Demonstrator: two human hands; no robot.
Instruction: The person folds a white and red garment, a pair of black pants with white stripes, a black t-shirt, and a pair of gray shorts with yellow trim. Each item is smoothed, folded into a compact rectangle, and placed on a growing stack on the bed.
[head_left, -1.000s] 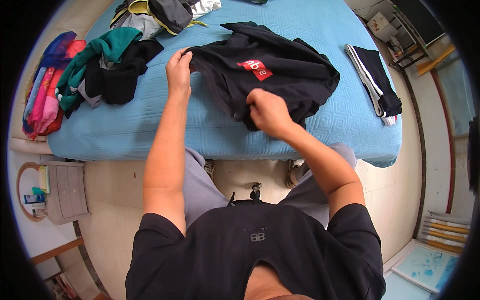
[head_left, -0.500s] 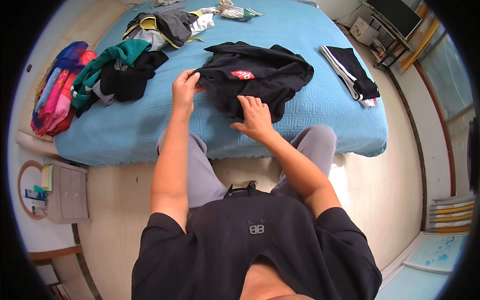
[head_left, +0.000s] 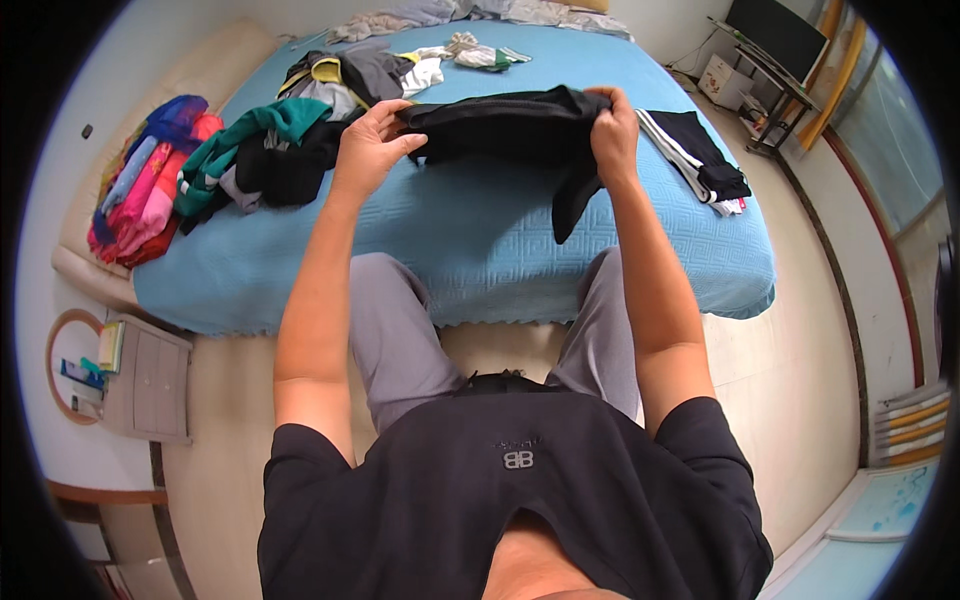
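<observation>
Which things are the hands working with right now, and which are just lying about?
In hand:
black garment, held by left hand and right hand

Lying about:
folded clothes at right
colourful fabrics at left
green and black clothes heap
grey garment

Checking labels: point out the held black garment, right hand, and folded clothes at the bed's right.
Black garment (head_left: 508, 124): head view, middle of its cloth.
Right hand (head_left: 615, 135): head view, middle of the hand.
Folded clothes (head_left: 702, 150): head view, black upper layer.
</observation>
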